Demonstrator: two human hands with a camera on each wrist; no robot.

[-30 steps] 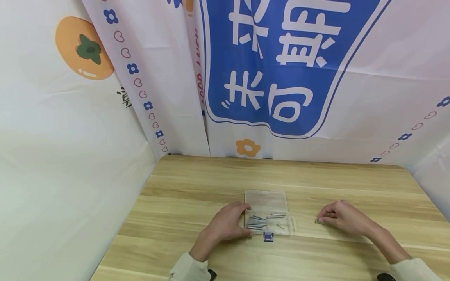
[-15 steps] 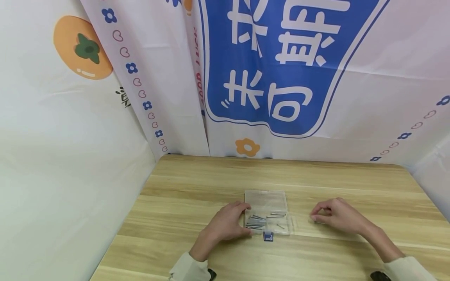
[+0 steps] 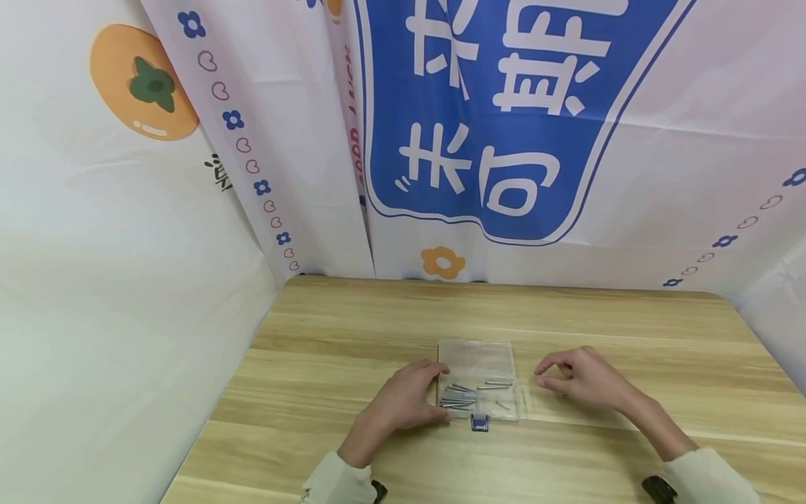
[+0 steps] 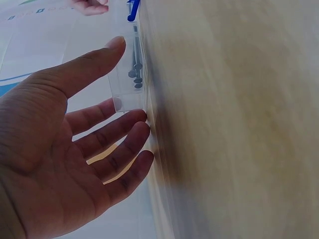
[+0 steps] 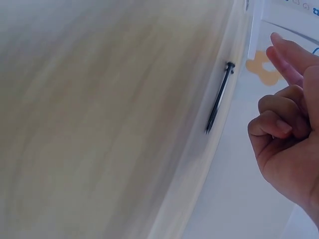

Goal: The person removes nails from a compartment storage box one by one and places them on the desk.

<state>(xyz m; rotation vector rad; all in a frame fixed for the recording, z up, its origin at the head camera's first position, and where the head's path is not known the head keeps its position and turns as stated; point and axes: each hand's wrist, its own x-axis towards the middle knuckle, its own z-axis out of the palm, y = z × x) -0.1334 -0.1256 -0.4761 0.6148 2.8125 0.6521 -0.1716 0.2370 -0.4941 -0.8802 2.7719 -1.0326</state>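
Note:
A small clear plastic box (image 3: 476, 358) lies open on the wooden table (image 3: 378, 329), with several steel nails (image 3: 460, 399) in its near half and a blue clasp (image 3: 481, 422) at its front edge. My left hand (image 3: 415, 399) rests against the box's left side, fingers straight and thumb at the far corner; the left wrist view shows this hand (image 4: 75, 149) beside the box (image 4: 127, 94) and its nails (image 4: 136, 69). My right hand (image 3: 567, 379) hovers just right of the box, index finger out, other fingers curled. One loose nail (image 5: 219, 97) lies on the table near that hand (image 5: 289, 134).
Printed cloth (image 3: 504, 140) hangs right behind the table and along both sides. The table's far half and its left part are bare wood. Both wrist views are blurred close to the tabletop.
My right hand has lifted from a spot on the table at the right and moved left toward the box. The left hand and the box have stayed put.

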